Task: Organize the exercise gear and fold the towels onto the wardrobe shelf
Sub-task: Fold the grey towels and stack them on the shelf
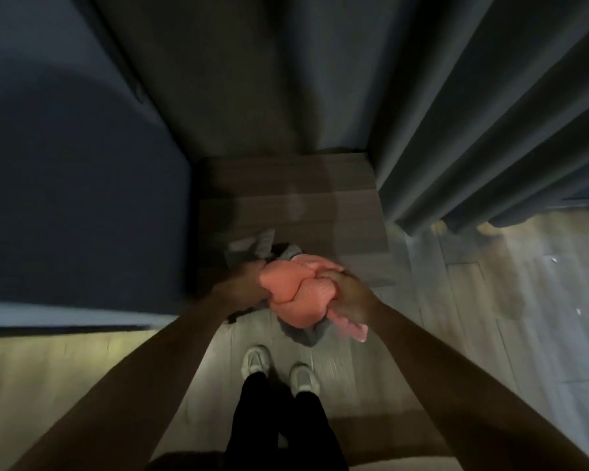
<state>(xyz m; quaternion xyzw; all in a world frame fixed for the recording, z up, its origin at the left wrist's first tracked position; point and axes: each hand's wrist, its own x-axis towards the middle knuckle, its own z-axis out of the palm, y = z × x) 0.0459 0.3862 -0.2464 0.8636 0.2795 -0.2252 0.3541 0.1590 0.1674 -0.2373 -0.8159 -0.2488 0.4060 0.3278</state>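
A bunched pink towel (300,297) is held between both hands above the floor, in front of me. My left hand (249,283) grips its left side; my right hand (347,294) grips its right side, and a pink end hangs below that wrist. A grey towel (259,246) lies bundled with it, showing behind the pink one and again beneath it. The whole frame is blurred and dim.
A dark blue bed or mattress (82,198) fills the left. Dark curtains (473,113) hang at the right. A low wooden surface (286,198) sits ahead against the wall. My feet in pale shoes (279,368) stand on wood-look flooring.
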